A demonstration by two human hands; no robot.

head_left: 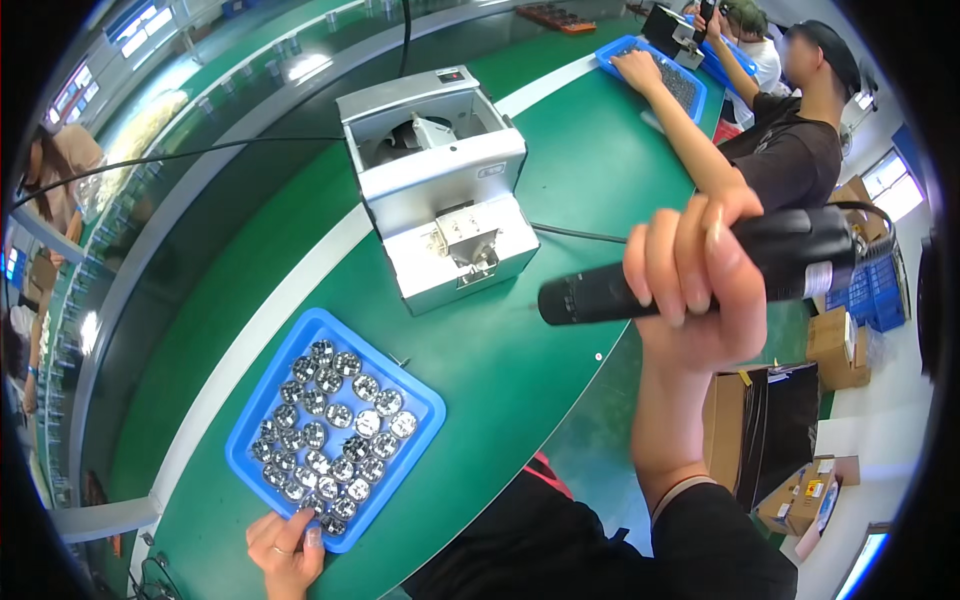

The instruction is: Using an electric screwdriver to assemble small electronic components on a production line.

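Observation:
My right hand (700, 275) is wrapped round a black electric screwdriver (590, 295), raised over the right side of the bench. Its narrow end points left and its cable leaves at the right end. At the lower left, my left hand (287, 552) is at the near corner of a blue tray (425, 400), thumb and forefinger close together at the rim. What sits between those fingertips, if anything, I cannot make out. Inside the tray lie many small round metallic parts (338, 415), some right beside my fingers.
A silver screw feeder (450, 180) with an open top stands on the green bench (500, 350) beyond the tray. A co-worker in black (800, 140) reaches to another blue tray (690, 85) at the far right. A conveyor rail (270, 265) curves along the left. Cardboard boxes (835, 345) stand at the right.

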